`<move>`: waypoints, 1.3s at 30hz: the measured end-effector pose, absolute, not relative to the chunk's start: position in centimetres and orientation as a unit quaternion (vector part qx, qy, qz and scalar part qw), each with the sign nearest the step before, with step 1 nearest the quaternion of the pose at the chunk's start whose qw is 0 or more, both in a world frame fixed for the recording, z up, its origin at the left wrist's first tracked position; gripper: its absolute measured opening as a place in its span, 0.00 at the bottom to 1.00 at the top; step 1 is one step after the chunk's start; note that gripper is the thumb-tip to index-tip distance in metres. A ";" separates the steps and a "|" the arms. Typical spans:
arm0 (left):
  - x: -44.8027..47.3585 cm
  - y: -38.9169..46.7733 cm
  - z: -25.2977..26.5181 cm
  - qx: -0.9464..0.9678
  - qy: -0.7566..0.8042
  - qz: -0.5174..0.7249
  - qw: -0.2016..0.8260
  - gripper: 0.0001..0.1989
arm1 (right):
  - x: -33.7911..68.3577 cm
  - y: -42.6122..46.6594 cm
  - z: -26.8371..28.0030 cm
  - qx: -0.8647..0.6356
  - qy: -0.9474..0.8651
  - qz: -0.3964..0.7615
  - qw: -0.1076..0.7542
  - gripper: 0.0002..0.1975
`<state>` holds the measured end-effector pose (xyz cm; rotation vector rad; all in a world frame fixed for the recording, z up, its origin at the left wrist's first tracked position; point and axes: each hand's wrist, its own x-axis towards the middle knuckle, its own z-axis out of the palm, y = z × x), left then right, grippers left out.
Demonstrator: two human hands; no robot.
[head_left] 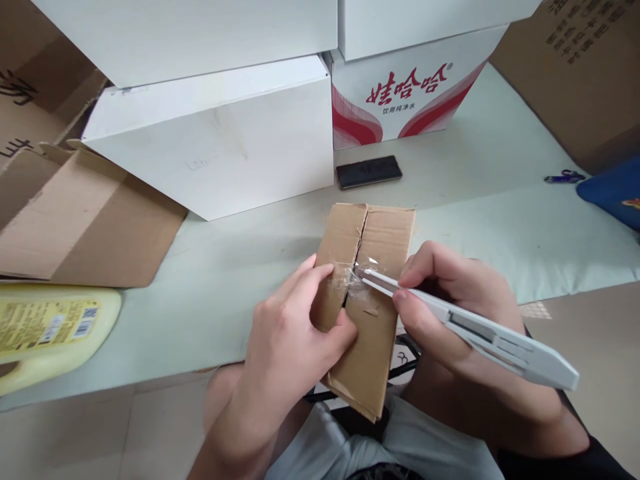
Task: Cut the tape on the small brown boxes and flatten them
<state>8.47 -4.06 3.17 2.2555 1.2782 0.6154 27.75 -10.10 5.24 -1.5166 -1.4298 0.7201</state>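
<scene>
A small brown cardboard box [383, 233] lies at the near edge of the table, part of it jutting over my lap. Clear tape [343, 273], wrinkled, crosses the seam between its two flaps. My left hand [295, 320] grips the box from the left, thumb and fingers pressed on its top. Between the thumb and fingers of my right hand [440, 300] is a white utility knife [493, 337]. The knife's tip meets the tape at the seam. The underside of the box is hidden.
A dark phone [369, 172] lies behind the box. White cartons [225, 147] and a red-and-white carton [410, 93] stand at the back. Left are an open cardboard box [115, 213] and a yellow jug [55, 333]; right, purple-handled scissors [565, 177] and a blue object [613, 193].
</scene>
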 end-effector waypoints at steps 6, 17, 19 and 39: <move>8.6 -4.2 3.1 0.822 0.470 0.218 0.235 0.23 | 27.3 -10.0 5.9 -0.625 -0.561 0.307 0.447 0.07; 8.9 -4.2 2.9 0.820 0.466 0.206 0.262 0.23 | 28.5 -10.0 4.7 -0.604 -0.593 0.302 0.439 0.12; 9.0 -4.2 2.9 0.820 0.466 0.205 0.262 0.23 | 28.5 -10.1 4.8 -0.601 -0.594 0.304 0.441 0.11; 8.9 -3.8 2.9 0.810 0.466 0.211 0.286 0.24 | 28.3 -10.1 4.6 -0.585 -0.599 0.304 0.454 0.11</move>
